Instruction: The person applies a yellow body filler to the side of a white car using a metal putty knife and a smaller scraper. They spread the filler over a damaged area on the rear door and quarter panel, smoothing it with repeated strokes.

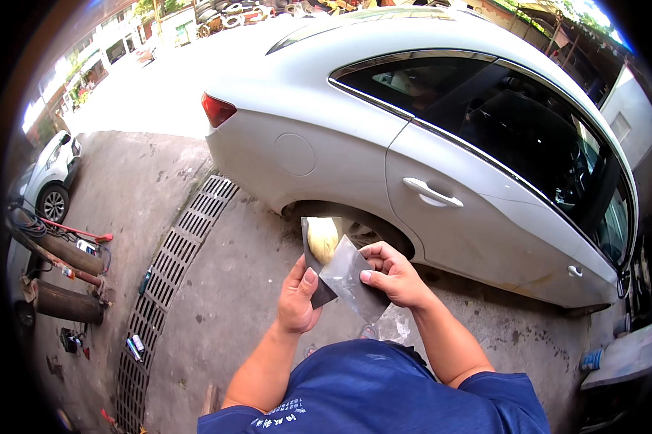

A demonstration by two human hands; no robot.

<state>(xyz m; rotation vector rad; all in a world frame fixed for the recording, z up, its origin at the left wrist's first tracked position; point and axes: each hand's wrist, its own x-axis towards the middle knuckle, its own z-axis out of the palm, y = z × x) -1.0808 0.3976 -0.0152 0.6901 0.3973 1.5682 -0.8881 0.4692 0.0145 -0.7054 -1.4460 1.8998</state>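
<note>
**Pale paste (pixel 323 239) on dark plate (pixel 325 292)**

The left hand (pixel 299 298) grips the dark plate; just right, the right hand (pixel 392 276) pinches a grey plate (pixel 353 278) overlapping it. Beyond the grip stands a white car (pixel 333 148); farther off, left, a second car (pixel 57 168).

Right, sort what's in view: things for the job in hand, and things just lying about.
In use:
dark plate, left hand
cream paste on it
grey plate, right hand
probably the near white car

Lying about:
two cans on the drain grate
blue bucket
piled tyres
</note>
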